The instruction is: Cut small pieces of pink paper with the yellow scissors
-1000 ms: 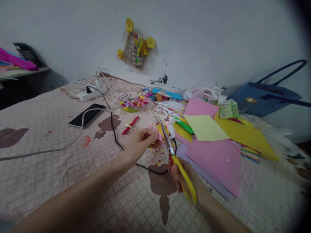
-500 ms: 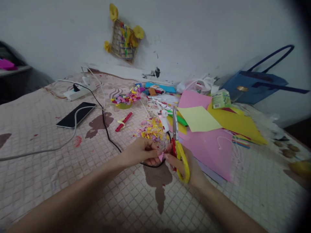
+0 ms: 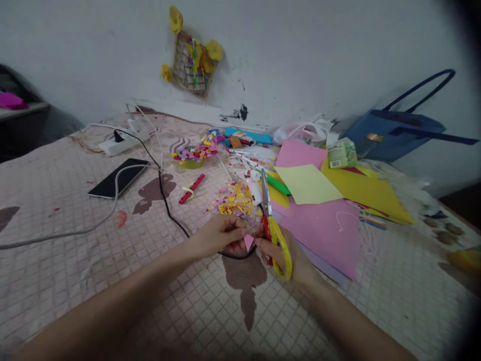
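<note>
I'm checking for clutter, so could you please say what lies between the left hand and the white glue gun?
In the head view, small coloured scraps lie between the left hand and the white glue gun.

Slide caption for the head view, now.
Left hand pinches a small pink piece while the right hand holds scissors near colorful snippets.

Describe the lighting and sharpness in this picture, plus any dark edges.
Head view: light looks dim; head view: black shading fills the right-hand corners; head view: small print on the green box is too soft to read, though the scissors keep clear outlines.
</note>
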A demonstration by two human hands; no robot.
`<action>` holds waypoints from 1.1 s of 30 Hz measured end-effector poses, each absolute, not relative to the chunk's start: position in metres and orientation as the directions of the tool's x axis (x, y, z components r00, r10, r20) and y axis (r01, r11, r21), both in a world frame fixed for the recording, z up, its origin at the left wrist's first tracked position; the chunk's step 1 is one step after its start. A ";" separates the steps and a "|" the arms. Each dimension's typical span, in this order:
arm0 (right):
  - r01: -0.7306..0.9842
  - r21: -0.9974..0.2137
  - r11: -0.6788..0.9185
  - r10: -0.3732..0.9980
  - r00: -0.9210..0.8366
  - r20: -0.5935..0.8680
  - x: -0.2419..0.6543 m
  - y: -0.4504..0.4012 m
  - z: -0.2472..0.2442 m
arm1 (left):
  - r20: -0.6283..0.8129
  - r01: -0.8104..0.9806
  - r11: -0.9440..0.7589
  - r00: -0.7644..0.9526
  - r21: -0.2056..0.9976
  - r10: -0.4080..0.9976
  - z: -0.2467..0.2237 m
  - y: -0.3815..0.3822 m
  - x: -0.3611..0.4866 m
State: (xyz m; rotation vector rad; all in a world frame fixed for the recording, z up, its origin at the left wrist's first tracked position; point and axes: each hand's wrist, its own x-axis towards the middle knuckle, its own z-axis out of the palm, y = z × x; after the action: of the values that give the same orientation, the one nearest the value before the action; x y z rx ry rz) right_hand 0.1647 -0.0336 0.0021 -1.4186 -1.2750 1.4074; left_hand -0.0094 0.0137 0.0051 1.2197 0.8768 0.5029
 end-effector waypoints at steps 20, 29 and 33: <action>0.140 -0.979 -0.145 0.968 -0.186 -0.170 0.171 -0.029 -0.010 | -0.256 0.128 0.228 0.644 0.965 0.721 0.001 0.013 -0.011; 0.024 -0.990 -0.140 0.986 -0.092 -0.141 0.167 -0.026 -0.006 | -0.259 0.066 0.268 0.553 0.961 0.792 0.005 0.011 -0.007; 0.031 -0.992 -0.123 0.990 -0.066 -0.125 0.166 -0.028 -0.007 | -0.296 0.042 0.331 0.565 0.943 0.770 0.000 0.009 -0.003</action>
State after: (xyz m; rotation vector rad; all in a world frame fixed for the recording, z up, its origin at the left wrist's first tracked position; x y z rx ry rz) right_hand 0.1659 -0.0279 -0.0065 -1.2876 -1.2181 1.3391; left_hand -0.0031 0.0088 0.0003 1.1494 0.8661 0.5630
